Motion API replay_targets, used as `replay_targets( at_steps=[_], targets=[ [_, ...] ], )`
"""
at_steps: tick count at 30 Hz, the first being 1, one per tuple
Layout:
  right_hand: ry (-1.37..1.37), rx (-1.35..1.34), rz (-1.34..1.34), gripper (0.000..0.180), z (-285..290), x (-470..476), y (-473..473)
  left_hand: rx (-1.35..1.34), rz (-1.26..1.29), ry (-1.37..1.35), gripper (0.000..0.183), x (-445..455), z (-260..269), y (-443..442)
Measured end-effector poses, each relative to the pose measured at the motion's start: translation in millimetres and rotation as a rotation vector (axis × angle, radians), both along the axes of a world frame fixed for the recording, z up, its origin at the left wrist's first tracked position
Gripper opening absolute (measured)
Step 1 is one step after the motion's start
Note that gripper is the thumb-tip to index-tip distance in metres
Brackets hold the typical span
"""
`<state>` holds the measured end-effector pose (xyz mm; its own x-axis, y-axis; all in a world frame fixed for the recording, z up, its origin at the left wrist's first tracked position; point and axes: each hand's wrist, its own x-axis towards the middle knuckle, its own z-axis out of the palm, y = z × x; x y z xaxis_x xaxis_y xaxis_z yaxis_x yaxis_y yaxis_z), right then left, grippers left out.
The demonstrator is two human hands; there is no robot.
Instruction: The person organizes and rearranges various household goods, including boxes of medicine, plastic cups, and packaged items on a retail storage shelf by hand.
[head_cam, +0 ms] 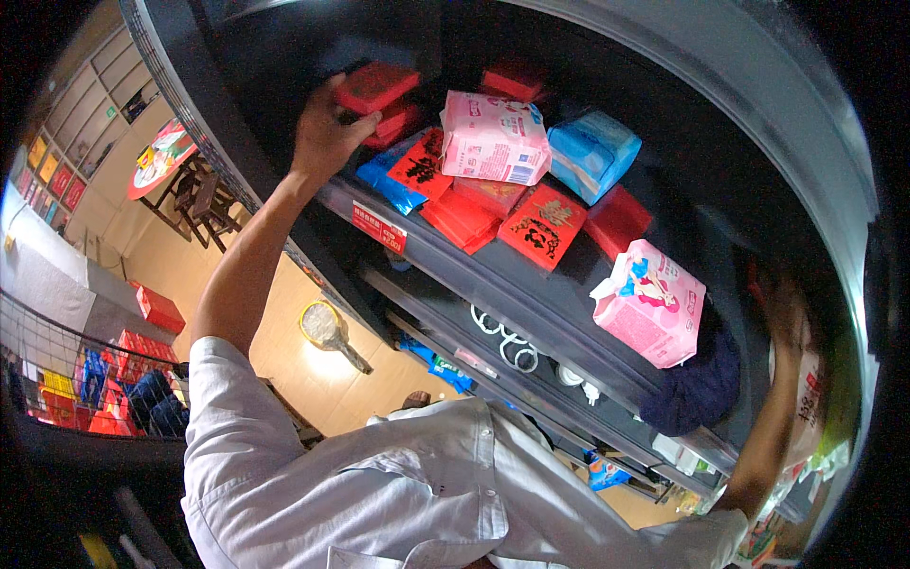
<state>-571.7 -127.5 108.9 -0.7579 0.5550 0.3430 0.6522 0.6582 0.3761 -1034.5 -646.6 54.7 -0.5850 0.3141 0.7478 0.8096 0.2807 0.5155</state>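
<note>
My left hand (320,139) grips a red box (378,87) at the left end of a dark shelf (490,274), with its thumb at the box's near side. Another red box (392,122) sits directly beneath. Nearby lie red envelopes (544,227) with gold and black print, a blue packet (387,178) and a pink pack (494,139). Behind them are a blue pack (593,156) and a red box (513,82). Far to the right, my right hand (784,309) is blurred in shadow near something red; its grip is unclear. A second pink pack (650,302) stands left of it.
Dark blue cloth (693,398) hangs over the shelf's front edge. White rings (508,341) lie on the shelf below. An electric fly swatter (330,331) rests on the floor. At left are a wire basket (78,387) of goods and a round table (160,167).
</note>
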Motion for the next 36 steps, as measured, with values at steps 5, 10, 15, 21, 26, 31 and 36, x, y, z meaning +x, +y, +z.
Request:
replay_targets(
  at_steps=[5,10,15,21,26,31,36],
  targets=[
    [0.467,-0.261,0.219,0.045,19.0,-25.3,-87.3,0.173,-0.090,0.044,0.072,61.1,29.2,18.3],
    [0.494,-0.273,0.836,0.061,35.8,-81.6,-232.4,0.052,-0.231,0.175,0.078,146.1,44.7,19.1],
    [0.559,-0.488,0.990,0.078,24.8,-92.6,-287.1,-0.114,-0.466,0.254,0.085,205.7,45.2,56.9],
    [0.659,-0.570,0.896,0.071,9.2,-73.2,-276.7,-0.077,-0.568,0.287,0.083,231.6,39.2,90.0],
    [0.750,-0.382,0.779,0.059,23.2,-43.7,-249.4,-0.143,-0.535,0.392,0.096,242.1,54.4,92.9],
    [0.816,-0.451,0.236,0.043,33.2,-15.9,-149.1,0.026,-0.223,0.387,0.078,168.4,44.1,61.4],
    [0.424,-0.364,0.035,0.060,11.4,2.0,-12.6,-0.060,0.074,-0.030,0.072,48.7,17.5,21.5]
  ],
)
